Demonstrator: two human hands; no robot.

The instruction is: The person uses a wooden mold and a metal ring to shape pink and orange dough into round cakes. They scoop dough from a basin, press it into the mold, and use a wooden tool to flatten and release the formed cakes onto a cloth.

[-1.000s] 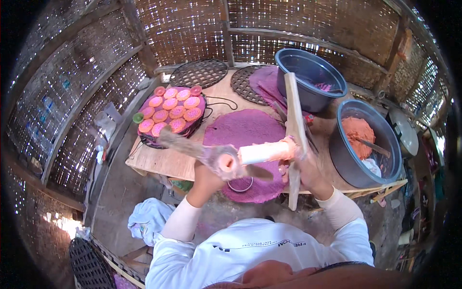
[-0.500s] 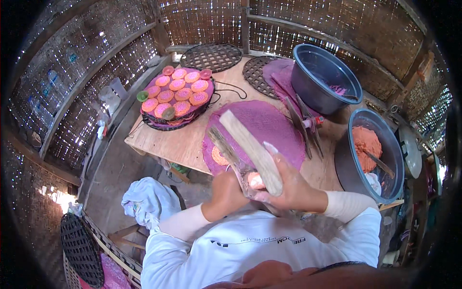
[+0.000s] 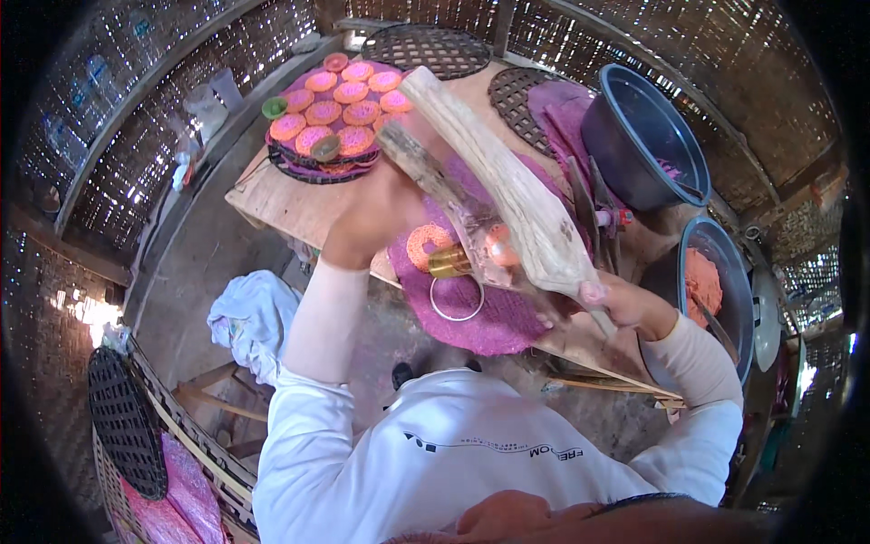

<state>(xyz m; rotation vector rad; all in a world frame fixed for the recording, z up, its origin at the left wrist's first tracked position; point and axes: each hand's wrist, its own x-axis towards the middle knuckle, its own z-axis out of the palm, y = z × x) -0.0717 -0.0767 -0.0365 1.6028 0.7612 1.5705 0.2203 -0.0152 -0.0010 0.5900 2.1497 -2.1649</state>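
Right now your right hand [image 3: 625, 304] is clamped on the wooden paddle [image 3: 507, 186] w/ your left hand [image 3: 376, 213] gripping the clear sheet [image 3: 476, 240] over the purple mat [image 3: 489, 308], so the orange disc [image 3: 428, 245] stays flat.

— That long pale grey-brown wooden paddle [image 3: 507, 186] is weathered, and the round purple woven mat [image 3: 494, 313] has an orange lacy disc [image 3: 428, 245] on it.

— Pink and orange discs [image 3: 337, 113] fill the dark tray at the wooden table's [image 3: 281, 204] far left corner.

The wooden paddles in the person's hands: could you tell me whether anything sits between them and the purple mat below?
Yes: an orange disc and a metal ring lie on the purple mat beneath the wooden paddles held by the left hand and right hand.
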